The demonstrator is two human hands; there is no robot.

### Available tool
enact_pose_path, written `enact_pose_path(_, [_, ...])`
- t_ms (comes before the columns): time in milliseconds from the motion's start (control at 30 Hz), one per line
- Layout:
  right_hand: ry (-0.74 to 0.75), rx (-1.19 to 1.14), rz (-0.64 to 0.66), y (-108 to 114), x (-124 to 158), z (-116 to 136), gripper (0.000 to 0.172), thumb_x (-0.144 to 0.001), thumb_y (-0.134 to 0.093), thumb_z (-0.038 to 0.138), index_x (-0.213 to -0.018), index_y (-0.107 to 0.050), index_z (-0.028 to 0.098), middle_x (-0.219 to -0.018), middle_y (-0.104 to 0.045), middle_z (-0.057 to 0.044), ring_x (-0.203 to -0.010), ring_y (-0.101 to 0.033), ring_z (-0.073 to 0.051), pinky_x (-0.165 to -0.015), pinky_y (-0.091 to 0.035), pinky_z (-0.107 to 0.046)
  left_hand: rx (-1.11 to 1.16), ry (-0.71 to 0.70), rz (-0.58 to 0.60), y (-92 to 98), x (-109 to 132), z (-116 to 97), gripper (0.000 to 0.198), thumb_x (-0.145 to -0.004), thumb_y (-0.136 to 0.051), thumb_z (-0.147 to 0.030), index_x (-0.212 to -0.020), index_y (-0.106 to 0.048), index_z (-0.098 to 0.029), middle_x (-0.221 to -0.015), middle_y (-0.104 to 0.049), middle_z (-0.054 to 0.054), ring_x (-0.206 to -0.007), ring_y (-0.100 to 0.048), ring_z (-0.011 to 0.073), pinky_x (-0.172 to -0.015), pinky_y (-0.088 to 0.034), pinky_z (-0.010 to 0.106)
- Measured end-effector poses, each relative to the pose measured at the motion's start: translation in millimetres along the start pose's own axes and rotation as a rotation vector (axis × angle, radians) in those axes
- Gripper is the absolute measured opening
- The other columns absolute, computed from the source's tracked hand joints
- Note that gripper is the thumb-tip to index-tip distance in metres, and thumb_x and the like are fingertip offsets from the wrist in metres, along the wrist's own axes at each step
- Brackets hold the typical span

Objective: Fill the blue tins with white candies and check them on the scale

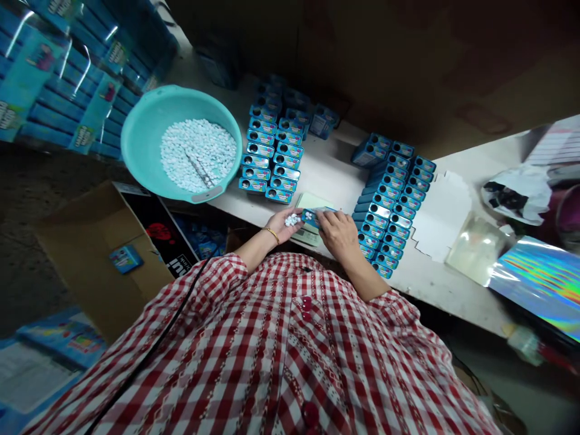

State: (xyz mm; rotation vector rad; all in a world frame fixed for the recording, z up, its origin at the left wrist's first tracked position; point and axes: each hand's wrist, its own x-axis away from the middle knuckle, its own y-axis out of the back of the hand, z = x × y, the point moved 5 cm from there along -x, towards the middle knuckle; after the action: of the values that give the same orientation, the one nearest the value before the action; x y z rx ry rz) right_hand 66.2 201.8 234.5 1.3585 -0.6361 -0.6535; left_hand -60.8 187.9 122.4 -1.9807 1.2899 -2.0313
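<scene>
In front of my body, my left hand (pixel 281 226) is cupped around a small pile of white candy pellets (pixel 293 220). My right hand (pixel 339 232) grips a small blue candy box (pixel 310 216), tipped so its end faces the left palm, with white pellets showing at the opening. Beneath the hands lies a pale digital scale (pixel 309 234), partly covered by them. A turquoise basin (pixel 140 139) of white pellets stands to the left, with a long thin utensil (pixel 198 169) lying on the pellets.
Upright blue boxes with dark round holes form rows left of centre (pixel 274 154) and at right (pixel 385 208). Stacked blue packs (pixel 58 78) rise at far left. A cardboard carton (pixel 86 223) sits below the basin. White card (pixel 441 211) and shiny film (pixel 539 278) lie at right.
</scene>
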Motion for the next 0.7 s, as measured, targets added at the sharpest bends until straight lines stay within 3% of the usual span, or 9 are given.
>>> enact_pose_path(267, [0.004,0.015,-0.058,10.4,4.4,3.9,0.039,-0.09,-0.041,0.021,-0.129,-0.047,0.019,-0.109,-0.06,-0.011,-0.089,-0.046,-0.024,-0.072,-0.033,-0.037,-0.009,0.032,0.042,-4.9,-1.7,2.2,0.019,-0.084,-0.048,-0.014,-0.086,-0.065,-0.006,-0.061,-0.065,0.007,-0.057,-0.061,0.0127,-0.056,-0.051,0.023])
enact_pose_path(400, [-0.013,0.003,-0.045,3.8,3.4,-2.2,0.037,-0.089,-0.043,0.021,-0.125,-0.05,0.019,-0.104,-0.062,-0.01,-0.088,-0.047,-0.023,-0.073,-0.034,-0.036,-0.011,0.036,0.026,-7.9,-0.5,1.4,0.018,-0.084,-0.048,-0.011,-0.087,-0.065,-0.006,-0.06,-0.064,0.006,-0.055,-0.06,0.0118,-0.055,-0.051,0.022])
enact_pose_path(567, [-0.14,-0.211,-0.122,-25.6,4.7,-32.7,0.037,-0.085,-0.052,0.026,-0.121,-0.053,0.017,-0.107,-0.061,-0.011,-0.094,-0.051,-0.024,-0.083,-0.04,-0.038,-0.012,0.029,-0.02,-4.8,1.2,-2.0,0.021,-0.087,-0.046,-0.014,-0.088,-0.064,-0.005,-0.065,-0.066,0.009,-0.062,-0.064,0.0134,-0.059,-0.053,0.022])
enact_pose_path(700, [-0.253,-0.541,-0.224,-68.0,4.1,-56.5,0.034,-0.084,-0.052,0.035,-0.112,-0.054,0.016,-0.101,-0.061,-0.01,-0.095,-0.055,-0.022,-0.085,-0.044,-0.036,-0.011,0.005,-0.054,7.8,6.6,-11.7,0.022,-0.087,-0.045,-0.015,-0.09,-0.064,-0.005,-0.067,-0.066,0.01,-0.065,-0.065,0.0137,-0.059,-0.053,0.021])
